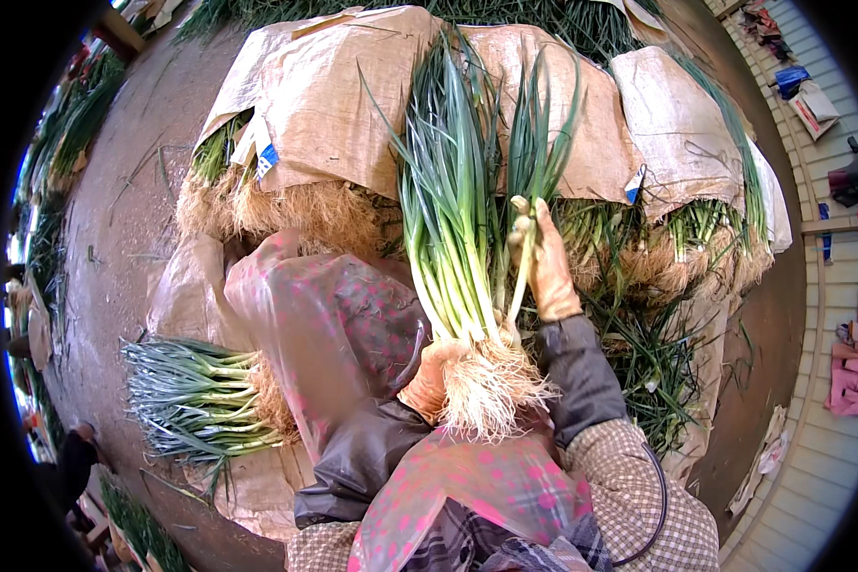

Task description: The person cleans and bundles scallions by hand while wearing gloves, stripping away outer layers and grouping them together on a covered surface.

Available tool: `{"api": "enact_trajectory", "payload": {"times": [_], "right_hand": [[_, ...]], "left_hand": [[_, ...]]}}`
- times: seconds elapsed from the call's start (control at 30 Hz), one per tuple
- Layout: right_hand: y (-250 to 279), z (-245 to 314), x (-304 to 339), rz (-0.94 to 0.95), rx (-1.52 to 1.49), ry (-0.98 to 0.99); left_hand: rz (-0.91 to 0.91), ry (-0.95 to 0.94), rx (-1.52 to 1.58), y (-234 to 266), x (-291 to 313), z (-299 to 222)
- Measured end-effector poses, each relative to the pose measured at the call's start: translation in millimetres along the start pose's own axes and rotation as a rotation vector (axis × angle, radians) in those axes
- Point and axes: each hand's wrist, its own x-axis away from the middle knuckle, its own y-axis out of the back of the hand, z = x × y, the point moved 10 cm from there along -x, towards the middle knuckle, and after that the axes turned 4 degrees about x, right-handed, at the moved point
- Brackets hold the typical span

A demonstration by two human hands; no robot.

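A thick bunch of green onions (453,219) stands upright in front of me, leaves away from me and pale stringy roots towards my lap. My left hand (427,383), in a tan glove, is closed around the bunch low down near the roots; the roots and stems hide most of its fingers. Also gloved, my right hand (547,267) grips a separate green onion (524,267) by its pale stem, at the right side of the bunch. Its leaves fan out beyond my fingers.
Woven sacks (348,105) cover heaped green onions (300,205) across the far side. To the left lies a stack of green onions (195,391), roots facing me. Loose trimmed leaves (648,362) litter the right side. A spotted plastic apron (486,472) covers my lap.
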Motion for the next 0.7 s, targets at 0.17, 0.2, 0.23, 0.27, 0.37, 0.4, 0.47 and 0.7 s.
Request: {"api": "enact_trajectory", "payload": {"times": [0.17,0.2,0.23,0.27,0.37,0.4,0.47,0.7], "right_hand": [[22.1,-39.9,0.1,-0.349,-0.341,-0.005],[38.9,-43.2,-2.1,-0.25,-0.444,-0.034],[58.7,-43.5,-2.6,-0.152,-0.545,-0.055],[89.3,-45.7,12.1,-0.429,-0.428,0.053],[52.4,-44.1,86.1,-0.611,-0.011,-0.053],[52.9,-45.5,94.5,-0.45,0.071,-0.081],[50.1,-42.7,114.4,-0.219,0.363,-0.082],[54.4,4.6,87.5,-0.138,0.26,0.019]], "left_hand": [[0.039,-0.076,0.037,0.1,0.9,-16.0],[0.043,-0.089,0.041,-0.1,0.5,-14.9],[0.049,-0.094,0.046,-0.9,-0.9,-12.5],[0.02,-0.087,0.022,0.3,-0.6,-13.3],[-0.052,-0.104,-0.003,4.4,2.7,-19.6],[-0.06,-0.114,0.005,2.9,2.6,-18.7],[-0.059,-0.115,0.02,-5.7,0.3,-19.9],[-0.059,-0.107,-0.03,11.1,-3.8,-16.0]]}}
